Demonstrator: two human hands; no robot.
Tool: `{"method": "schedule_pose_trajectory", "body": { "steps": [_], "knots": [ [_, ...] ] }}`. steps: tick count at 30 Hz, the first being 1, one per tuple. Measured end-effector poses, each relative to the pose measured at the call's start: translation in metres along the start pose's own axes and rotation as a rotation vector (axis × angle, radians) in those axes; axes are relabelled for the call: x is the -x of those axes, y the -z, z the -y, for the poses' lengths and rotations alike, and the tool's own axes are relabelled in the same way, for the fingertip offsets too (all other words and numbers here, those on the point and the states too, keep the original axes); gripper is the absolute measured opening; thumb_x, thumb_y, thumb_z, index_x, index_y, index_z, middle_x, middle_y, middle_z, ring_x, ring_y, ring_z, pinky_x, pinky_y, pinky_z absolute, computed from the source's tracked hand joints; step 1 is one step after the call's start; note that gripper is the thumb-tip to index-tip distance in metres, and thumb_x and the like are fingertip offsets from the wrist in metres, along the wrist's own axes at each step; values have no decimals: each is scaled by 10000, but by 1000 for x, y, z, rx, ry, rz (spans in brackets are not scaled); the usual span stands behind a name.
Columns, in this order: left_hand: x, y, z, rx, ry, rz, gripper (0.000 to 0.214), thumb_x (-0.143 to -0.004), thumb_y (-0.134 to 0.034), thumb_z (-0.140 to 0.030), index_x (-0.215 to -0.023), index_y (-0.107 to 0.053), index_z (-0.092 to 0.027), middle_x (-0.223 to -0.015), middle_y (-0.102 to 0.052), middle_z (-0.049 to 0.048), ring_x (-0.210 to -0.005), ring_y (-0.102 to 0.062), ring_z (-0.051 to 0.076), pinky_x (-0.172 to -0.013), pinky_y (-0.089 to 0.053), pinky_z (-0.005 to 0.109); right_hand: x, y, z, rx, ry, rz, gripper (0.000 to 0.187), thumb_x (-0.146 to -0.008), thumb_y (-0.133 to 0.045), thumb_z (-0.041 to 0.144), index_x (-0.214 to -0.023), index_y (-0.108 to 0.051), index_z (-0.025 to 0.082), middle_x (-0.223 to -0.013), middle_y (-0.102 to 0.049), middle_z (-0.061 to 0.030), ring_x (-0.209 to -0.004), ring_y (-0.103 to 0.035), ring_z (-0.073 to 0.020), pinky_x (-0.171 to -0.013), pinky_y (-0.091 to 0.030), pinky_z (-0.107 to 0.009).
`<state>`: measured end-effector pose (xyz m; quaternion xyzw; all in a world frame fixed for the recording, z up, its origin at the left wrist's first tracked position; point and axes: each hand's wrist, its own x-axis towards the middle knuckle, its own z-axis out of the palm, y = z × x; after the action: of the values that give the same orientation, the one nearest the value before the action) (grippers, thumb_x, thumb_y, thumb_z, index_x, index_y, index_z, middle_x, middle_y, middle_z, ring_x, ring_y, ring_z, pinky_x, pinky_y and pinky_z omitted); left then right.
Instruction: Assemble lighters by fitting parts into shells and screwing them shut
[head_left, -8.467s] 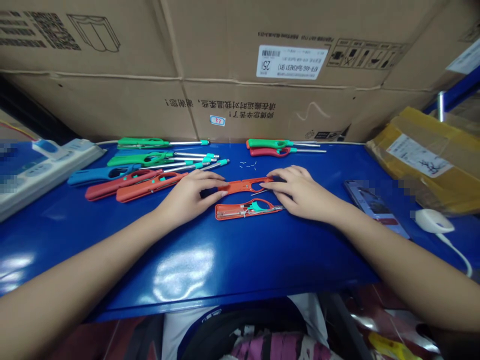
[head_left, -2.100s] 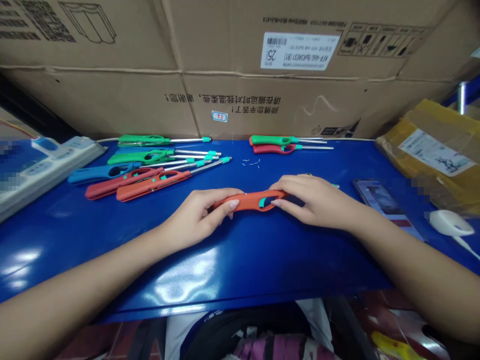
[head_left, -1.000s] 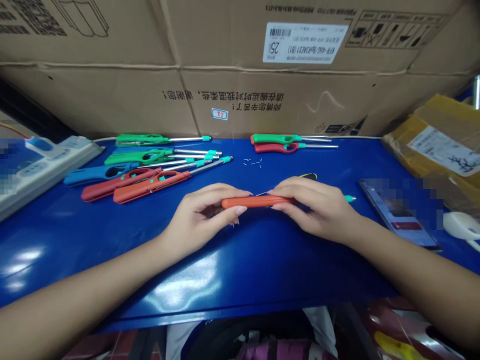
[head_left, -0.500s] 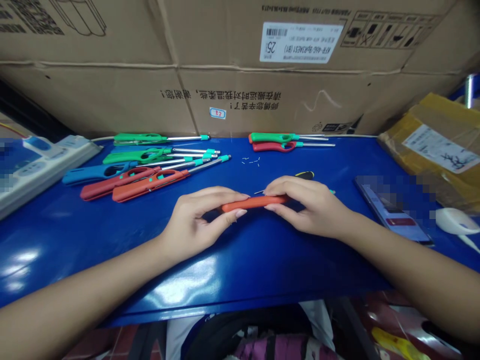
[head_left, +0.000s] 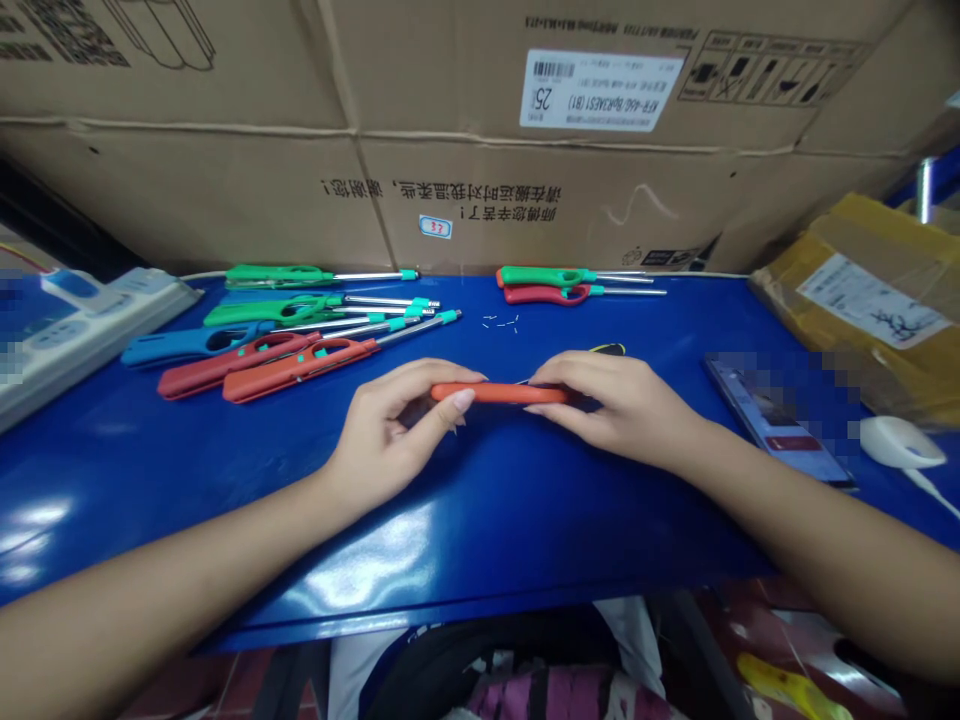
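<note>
Both hands hold an orange long-reach lighter (head_left: 501, 393) edge-on above the blue table. My left hand (head_left: 397, 420) pinches its left end between thumb and fingers. The right end sits in the closed fingers of my right hand (head_left: 611, 400), which hide that part. Behind my right hand a screwdriver (head_left: 611, 349) with a yellow and black handle lies partly covered. Several lighters lie to the left, among them an orange one (head_left: 300, 370), a red one (head_left: 236, 367), a blue one (head_left: 195, 343) and a green one (head_left: 277, 311).
A green lighter (head_left: 540, 275) and a red one (head_left: 547, 294) lie at the back, near small white pins (head_left: 500, 322). A cardboard box (head_left: 450, 160) stands behind. A power strip (head_left: 82, 325) is left; a phone (head_left: 795, 445), a white mouse-shaped device (head_left: 900, 441) and a taped carton (head_left: 847, 350) are right.
The orange lighter has shifted slightly left and up and now lies more level. Both hands keep their hold on it. The view has moved a little.
</note>
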<state>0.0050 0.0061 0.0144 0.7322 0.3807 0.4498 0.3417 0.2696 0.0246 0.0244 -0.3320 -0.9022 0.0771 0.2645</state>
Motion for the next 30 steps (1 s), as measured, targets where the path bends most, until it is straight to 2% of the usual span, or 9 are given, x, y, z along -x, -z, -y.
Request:
{"method": "schedule_pose_trajectory", "body": {
  "steps": [4,11,13,16,18,20,24,27,30],
  "knots": [
    [0,2,2,69,50,-91,227,-965,-649,-356,-1082,-714,-173,-903,-713,34,-680,-653,116,-651,-560,250,2,1,-6,73,-37,3,104,-962,-637,259,-1043,-661,197,-978,-737,-64,-847,-681,-189,-733,-505,-301],
    [-2,3,6,9,-10,-52,185,-954,-659,-313,-1039,-712,-157,-997,-719,63,-736,-664,119,-664,-556,235,4,0,-6,73,-25,18,89,-975,-601,242,-953,-654,175,-859,-691,-51,-734,-625,-173,-661,-465,-291],
    [-4,3,8,-103,-78,-17,158,-920,-706,-296,-1003,-730,-163,-991,-738,64,-835,-692,151,-756,-562,255,3,0,-6,59,-18,47,122,-984,-601,267,-942,-660,168,-854,-696,-52,-743,-640,-178,-668,-474,-296],
    [-5,3,11,-237,-185,138,204,-885,-754,-309,-1046,-760,-184,-1008,-763,60,-914,-714,177,-855,-556,273,1,-2,-5,4,11,133,141,-999,-590,278,-983,-671,164,-915,-725,-63,-830,-679,-190,-739,-510,-307],
    [-5,4,11,-256,-195,218,248,-903,-736,-318,-1114,-763,-190,-1032,-771,65,-912,-726,174,-855,-558,263,0,-3,-3,-18,25,175,140,-1003,-588,272,-1015,-679,166,-963,-742,-69,-881,-695,-193,-791,-529,-312],
    [-5,6,11,-241,-170,213,244,-912,-726,-309,-1118,-772,-186,-1025,-775,66,-894,-731,169,-831,-559,249,-1,-1,-1,-18,3,187,163,-994,-607,282,-1081,-687,169,-1037,-755,-77,-951,-706,-200,-853,-540,-321],
    [-8,13,6,-177,-109,119,160,-878,-760,-310,-969,-808,-187,-927,-785,47,-793,-725,159,-742,-559,239,-1,20,-7,103,-123,206,426,-923,-702,380,-1286,-633,169,-1251,-703,-119,-1150,-660,-271,-982,-531,-416],
    [-12,17,3,-129,-45,56,154,-858,-768,-320,-912,-818,-185,-885,-787,47,-764,-722,166,-709,-565,241,0,48,-18,211,-182,294,370,-913,-682,382,-1222,-663,179,-1206,-711,-113,-1087,-675,-289,-929,-549,-442],
    [-16,19,3,-53,61,9,172,-823,-789,-324,-906,-822,-177,-859,-788,47,-738,-716,163,-659,-557,226,0,71,-29,286,-182,198,312,-909,-656,378,-1149,-693,182,-1135,-745,-97,-1025,-704,-281,-893,-548,-419]
  ]
}}
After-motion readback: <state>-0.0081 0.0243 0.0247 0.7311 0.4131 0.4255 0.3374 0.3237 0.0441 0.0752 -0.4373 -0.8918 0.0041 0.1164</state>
